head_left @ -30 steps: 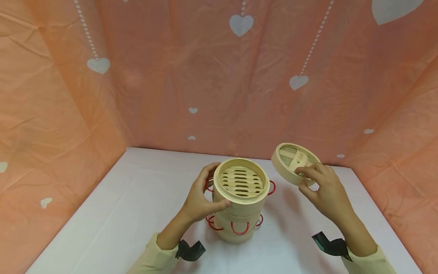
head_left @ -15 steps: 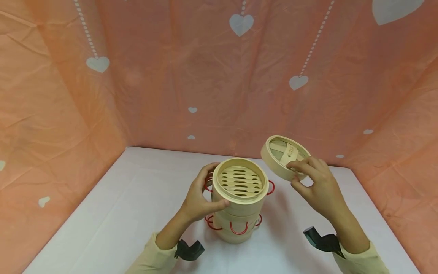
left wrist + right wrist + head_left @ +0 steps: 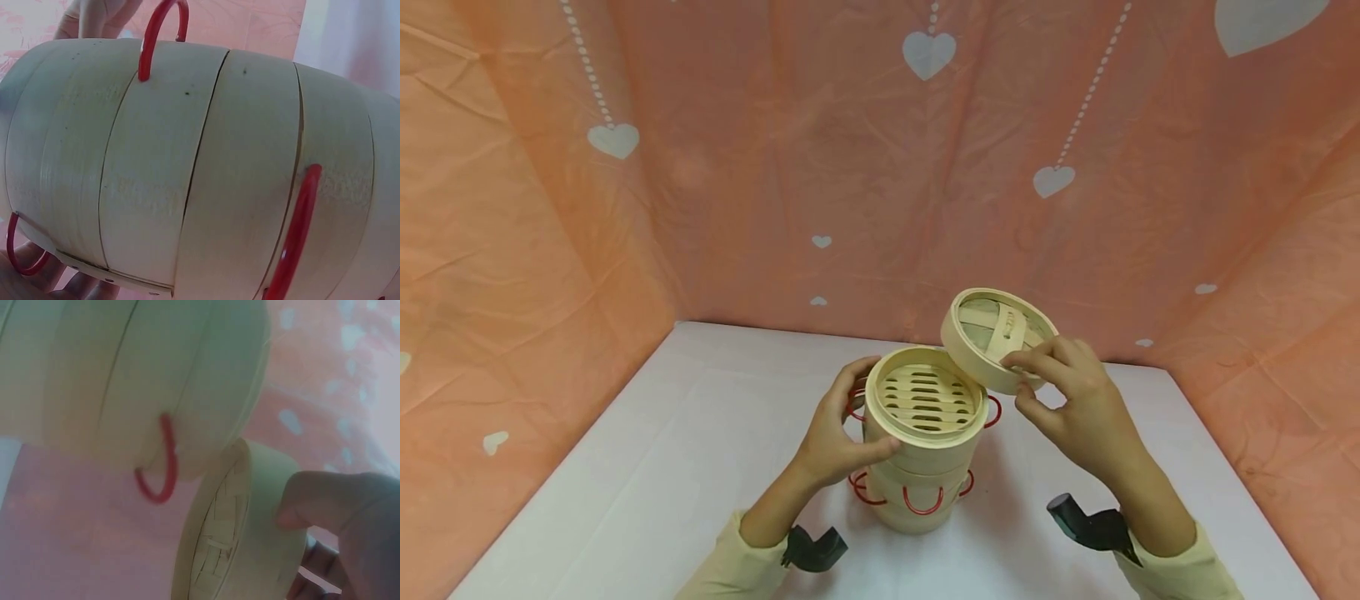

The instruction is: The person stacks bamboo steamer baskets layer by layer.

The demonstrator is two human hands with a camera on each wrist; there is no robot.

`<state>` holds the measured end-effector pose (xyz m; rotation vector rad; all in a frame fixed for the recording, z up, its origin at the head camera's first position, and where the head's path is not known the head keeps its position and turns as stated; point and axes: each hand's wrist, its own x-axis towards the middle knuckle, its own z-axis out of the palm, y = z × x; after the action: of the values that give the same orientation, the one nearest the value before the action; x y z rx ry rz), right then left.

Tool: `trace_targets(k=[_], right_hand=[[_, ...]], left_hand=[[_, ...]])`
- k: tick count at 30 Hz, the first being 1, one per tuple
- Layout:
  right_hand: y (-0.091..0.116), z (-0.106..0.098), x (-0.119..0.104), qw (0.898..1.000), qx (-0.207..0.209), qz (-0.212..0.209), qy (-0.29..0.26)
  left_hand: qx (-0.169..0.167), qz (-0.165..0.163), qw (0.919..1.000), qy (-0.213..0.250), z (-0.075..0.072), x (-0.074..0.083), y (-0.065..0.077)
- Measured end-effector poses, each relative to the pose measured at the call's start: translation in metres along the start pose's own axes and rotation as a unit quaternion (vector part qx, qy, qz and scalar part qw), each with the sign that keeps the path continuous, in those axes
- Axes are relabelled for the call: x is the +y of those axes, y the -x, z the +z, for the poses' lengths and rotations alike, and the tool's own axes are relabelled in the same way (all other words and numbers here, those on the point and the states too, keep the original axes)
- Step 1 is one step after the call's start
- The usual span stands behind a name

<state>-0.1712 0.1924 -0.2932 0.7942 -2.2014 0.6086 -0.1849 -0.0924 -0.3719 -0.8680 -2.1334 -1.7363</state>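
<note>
A stack of round bamboo steamer baskets [image 3: 928,467] stands upright in the middle of the table, its slatted top tier [image 3: 925,398] uncovered. Red loop handles [image 3: 923,500] stick out from its sides. My left hand [image 3: 842,433] grips the top tier, thumb at the front of the rim and fingers round the far left side. My right hand [image 3: 1078,400] pinches the edge of the bamboo steamer lid [image 3: 973,354] between thumb and fingers. Tilted, the lid overlaps the far right rim of the stack in the head view. Its woven underside [image 3: 219,531] shows in the right wrist view.
The stack stands on a white-covered table [image 3: 700,417]. Orange cloth [image 3: 737,167] printed with pale hearts encloses the back and sides. A black curved wrist mount [image 3: 1090,523] sits on the right wrist, another mount [image 3: 814,550] on the left.
My right hand has carried the lid left and slightly up, from beside the stack to over its far right rim. The left hand and the stack stay nearly still.
</note>
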Motion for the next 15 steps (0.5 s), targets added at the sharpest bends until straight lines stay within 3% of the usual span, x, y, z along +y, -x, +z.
trace_targets(k=[15], right_hand=[[-0.007,-0.001,-0.032,0.997,-0.011,-0.069,-0.044]], left_hand=[[0.002,-0.004,1.0000,-0.001,0.000,0.001,0.001]])
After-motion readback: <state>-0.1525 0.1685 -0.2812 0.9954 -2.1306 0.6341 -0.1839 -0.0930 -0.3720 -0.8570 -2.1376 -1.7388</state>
